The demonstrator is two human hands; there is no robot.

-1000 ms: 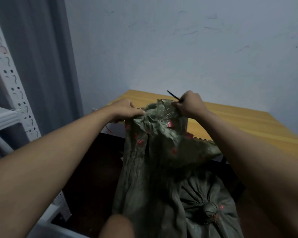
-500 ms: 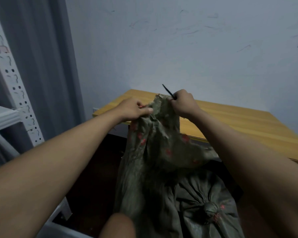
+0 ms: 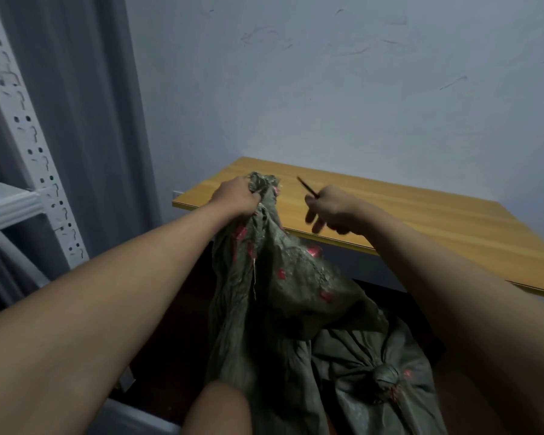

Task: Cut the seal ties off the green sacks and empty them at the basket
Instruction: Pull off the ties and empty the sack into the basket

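**Sack neck gathered in one hand, blade drawn clear in the other**

Centre of frame: left hand (image 3: 237, 196) grips the bunched neck of a green sack (image 3: 274, 277), fingers curled tight round the gathered cloth. The sack hangs upright from that grip, its body draping down to the lower centre, red markings scattered over the weave. A loose pale thread dangles below the neck. No tie is discernible at the neck; the cloth is too crumpled to tell.

Right of it: right hand (image 3: 333, 211) is apart from the sack, curled round a thin dark tool (image 3: 307, 186) whose tip points toward the upper left. Lower fingers look partly extended; motion blur hides the detail. Whether it is a knife or scissors is not clear.

Lower right: a second green sack (image 3: 380, 368) lies on the floor, its neck knotted, a red tie apparently there. A wooden table (image 3: 437, 221) crosses the middle right, behind both hands. White perforated shelving (image 3: 29, 146) stands at left. No basket is in view.

Risks, as judged:
- The bare tip sits near the left hand; a hasty return to the neck could nick the knuckles.
- One-handed hold on a hanging sack: if the grip slackens, the mouth could open and spill the contents on the floor.
- Tipping with the tool in hand invites a snag in the cloth.
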